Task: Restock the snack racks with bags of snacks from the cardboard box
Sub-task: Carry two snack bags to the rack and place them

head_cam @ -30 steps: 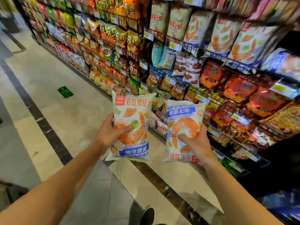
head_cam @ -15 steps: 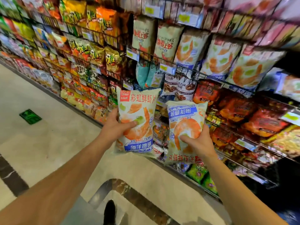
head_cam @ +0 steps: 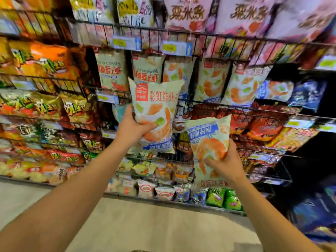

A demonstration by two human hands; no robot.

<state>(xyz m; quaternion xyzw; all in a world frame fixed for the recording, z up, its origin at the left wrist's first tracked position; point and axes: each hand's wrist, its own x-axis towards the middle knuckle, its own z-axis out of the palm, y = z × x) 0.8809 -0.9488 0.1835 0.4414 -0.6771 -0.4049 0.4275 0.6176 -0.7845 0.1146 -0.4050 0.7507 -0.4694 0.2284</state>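
Pale, puffy plastic prawn cracker bags fill both hands in front of black wire snack racks [head_cam: 209, 36]. The left hand [head_cam: 135, 129] holds the upright bag [head_cam: 154, 113] raised near a matching shelf row [head_cam: 214, 82], thumb across the front, fingers wrapped behind. The right hand [head_cam: 224, 165] grips the upside-down bag [head_cam: 209, 142] lower, just beside it, fingers curled round its edge. Beige floor [head_cam: 145, 224] lies open below.

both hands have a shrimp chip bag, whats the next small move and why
Probably lift the left hand and slot its upright bag into the rack row of matching shrimp chip bags just above and behind it. That bag is already raised nearest the row; the right hand holds its bag lower, upside down.
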